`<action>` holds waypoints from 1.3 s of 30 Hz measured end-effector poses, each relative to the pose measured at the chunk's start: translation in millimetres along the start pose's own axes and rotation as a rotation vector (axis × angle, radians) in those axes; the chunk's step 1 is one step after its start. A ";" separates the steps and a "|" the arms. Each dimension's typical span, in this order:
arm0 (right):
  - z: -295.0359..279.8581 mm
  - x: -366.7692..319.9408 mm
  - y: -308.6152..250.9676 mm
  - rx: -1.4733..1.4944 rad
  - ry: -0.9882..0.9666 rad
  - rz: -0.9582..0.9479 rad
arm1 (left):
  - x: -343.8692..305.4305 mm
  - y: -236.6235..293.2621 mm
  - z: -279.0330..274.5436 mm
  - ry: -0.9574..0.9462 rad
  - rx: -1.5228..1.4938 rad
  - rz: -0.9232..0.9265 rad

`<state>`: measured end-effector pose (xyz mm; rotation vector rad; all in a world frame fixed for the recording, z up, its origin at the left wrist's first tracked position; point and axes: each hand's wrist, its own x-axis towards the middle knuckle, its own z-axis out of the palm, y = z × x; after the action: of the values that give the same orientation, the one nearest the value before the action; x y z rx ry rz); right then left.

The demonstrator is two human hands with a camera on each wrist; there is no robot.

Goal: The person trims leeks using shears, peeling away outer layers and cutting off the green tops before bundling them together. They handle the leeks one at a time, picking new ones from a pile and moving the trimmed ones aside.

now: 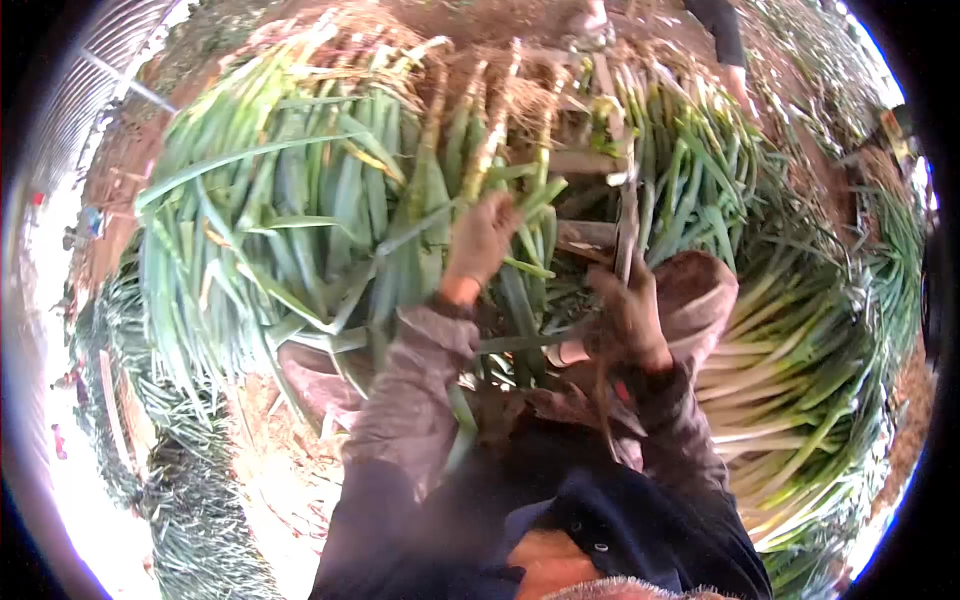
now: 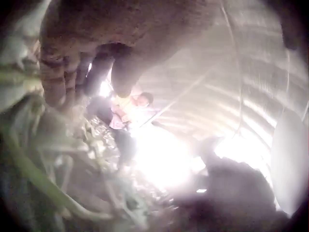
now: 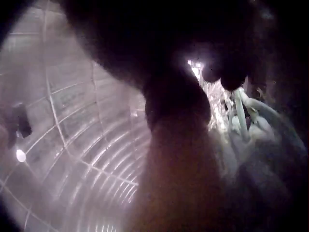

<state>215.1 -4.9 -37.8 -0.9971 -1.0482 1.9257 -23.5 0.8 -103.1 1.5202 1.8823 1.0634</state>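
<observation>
In the head view my left hand grips a leek around its stalk, roots pointing away from me. Green leaves cross beside the wrist. The left wrist view shows that hand with bent fingers next to leaves. My right hand, blurred, is curled around the near end of a long narrow grey-brown strip above the right knee; I cannot tell what the strip is. In the right wrist view the hand is dark, with pale green stalks beyond its fingertips.
Piles of leeks lie at the left and far right. Stripped pale stalks are stacked beside the right knee. Wooden slats stand between the piles. Another person's leg is at the top.
</observation>
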 end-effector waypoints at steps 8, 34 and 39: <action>-22.4 20.1 66.2 -0.285 0.059 -0.074 | 5.2 -2.3 95.0 -0.080 0.995 0.125; -42.1 -95.0 64.7 -0.789 0.083 0.006 | -67.5 -24.8 108.8 -0.166 -0.070 -0.152; -47.1 -93.1 70.2 -0.881 0.123 0.011 | -67.4 -14.2 99.0 -0.238 -0.069 -0.235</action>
<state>281.8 -97.4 -90.7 -1.5501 -1.8700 1.3553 62.4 -39.0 -177.9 1.2867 1.7868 0.7955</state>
